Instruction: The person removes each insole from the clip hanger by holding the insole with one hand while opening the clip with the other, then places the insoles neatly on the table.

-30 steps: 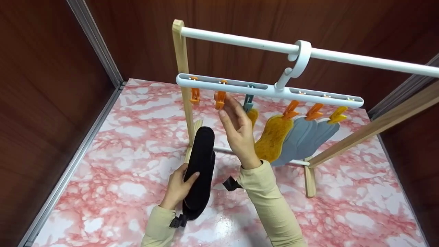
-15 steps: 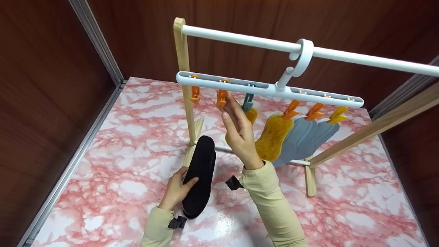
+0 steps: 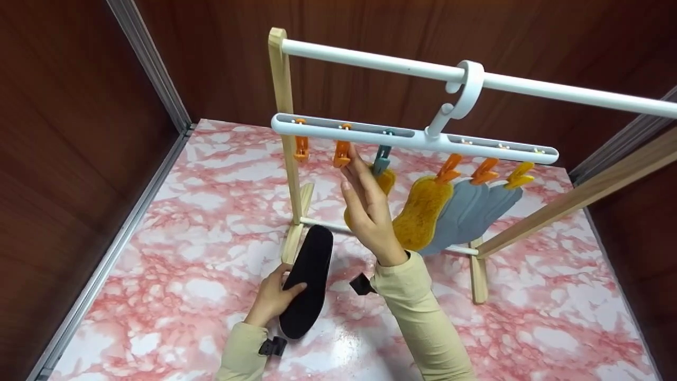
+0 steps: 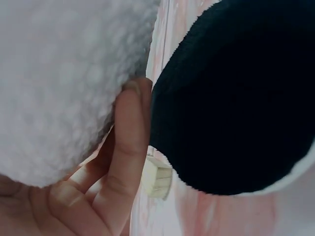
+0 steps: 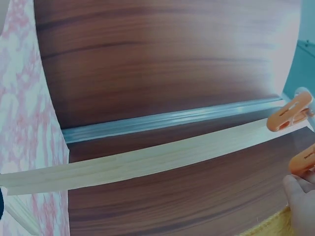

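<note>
The left hand [image 3: 273,296] has the black insoles [image 3: 308,280] in its grip, below the left end of the white hanger [image 3: 423,141] and near the rack's wooden foot [image 3: 292,246]. The right hand [image 3: 371,209], fingers fairly straight and thumb apart, touches the second orange clip [image 3: 342,153], just beside the teal clip [image 3: 382,159] bearing a yellow insole [image 3: 387,181]. Since a second ago, the black insoles have dropped lower, one now hidden behind the other in the head view.

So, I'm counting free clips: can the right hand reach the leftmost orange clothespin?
Probably yes: the right hand is at the neighbouring orange clothespin, and the leftmost orange clothespin hangs uncovered beyond it.
</note>
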Available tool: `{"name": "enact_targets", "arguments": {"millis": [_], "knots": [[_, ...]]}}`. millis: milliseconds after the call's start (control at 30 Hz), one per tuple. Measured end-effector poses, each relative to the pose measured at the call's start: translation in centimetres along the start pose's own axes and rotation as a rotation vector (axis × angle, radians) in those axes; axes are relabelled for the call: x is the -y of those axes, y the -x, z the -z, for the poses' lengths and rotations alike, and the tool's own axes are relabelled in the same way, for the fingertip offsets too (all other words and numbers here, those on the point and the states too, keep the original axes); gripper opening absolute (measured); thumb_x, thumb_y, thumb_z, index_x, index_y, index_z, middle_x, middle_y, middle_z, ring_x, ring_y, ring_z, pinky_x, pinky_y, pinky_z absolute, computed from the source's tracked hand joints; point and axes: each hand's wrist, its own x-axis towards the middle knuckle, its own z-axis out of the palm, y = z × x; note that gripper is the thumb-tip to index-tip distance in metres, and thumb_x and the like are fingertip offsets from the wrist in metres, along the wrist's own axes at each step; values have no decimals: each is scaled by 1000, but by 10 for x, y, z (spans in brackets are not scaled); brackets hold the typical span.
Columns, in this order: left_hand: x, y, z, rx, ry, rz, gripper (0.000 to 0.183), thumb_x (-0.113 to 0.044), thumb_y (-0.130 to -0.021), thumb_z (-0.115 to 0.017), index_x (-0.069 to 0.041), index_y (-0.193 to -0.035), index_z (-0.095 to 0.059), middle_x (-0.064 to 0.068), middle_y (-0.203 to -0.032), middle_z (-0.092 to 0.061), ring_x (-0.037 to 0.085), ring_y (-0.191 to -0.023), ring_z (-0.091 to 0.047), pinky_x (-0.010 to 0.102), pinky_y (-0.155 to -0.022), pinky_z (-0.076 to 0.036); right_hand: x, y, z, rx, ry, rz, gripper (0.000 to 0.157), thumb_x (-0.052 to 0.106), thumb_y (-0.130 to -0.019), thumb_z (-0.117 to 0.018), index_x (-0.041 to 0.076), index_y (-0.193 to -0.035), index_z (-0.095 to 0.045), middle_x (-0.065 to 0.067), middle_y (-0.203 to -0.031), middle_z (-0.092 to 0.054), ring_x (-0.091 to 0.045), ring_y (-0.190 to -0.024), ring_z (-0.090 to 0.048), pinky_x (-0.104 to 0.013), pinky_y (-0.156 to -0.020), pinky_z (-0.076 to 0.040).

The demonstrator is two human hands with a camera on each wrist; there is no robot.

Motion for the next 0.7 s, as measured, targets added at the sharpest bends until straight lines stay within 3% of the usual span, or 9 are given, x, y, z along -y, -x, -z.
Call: {"name": "enact_targets", "arguments": {"millis": [300, 567, 700], "knots": [[7, -3, -7, -10, -32, 50, 39, -17, -82, -73, -2, -114, -57, 11, -85, -66, 22, -77, -59, 42, -77, -47, 0, 3, 1, -1, -5, 54, 50, -1, -99, -42, -23, -138, -20, -39, -148, -17, -17, -139, -35, -43, -113, -28], [13, 0, -14, -43, -11, 11, 37, -12, -80, -75, -2, -110, -55, 17, -97, -70, 30, -90, -65, 46, -84, -48, 1, 4, 3, -5, 25, 91, 48, -5, -97, -42, -24, -137, -23, -41, -146, -20, -16, -141, -31, -43, -114, -28], [13, 2, -16, -84, -44, -37, 37, -10, -79, -75, -1, -108, -55, 15, -91, -69, 29, -85, -65, 42, -78, -48, 2, 6, 3, -4, 34, 89, 48, -6, -97, -43, -23, -138, -23, -41, -146, -21, -17, -142, -31, -44, -113, -27]]}}
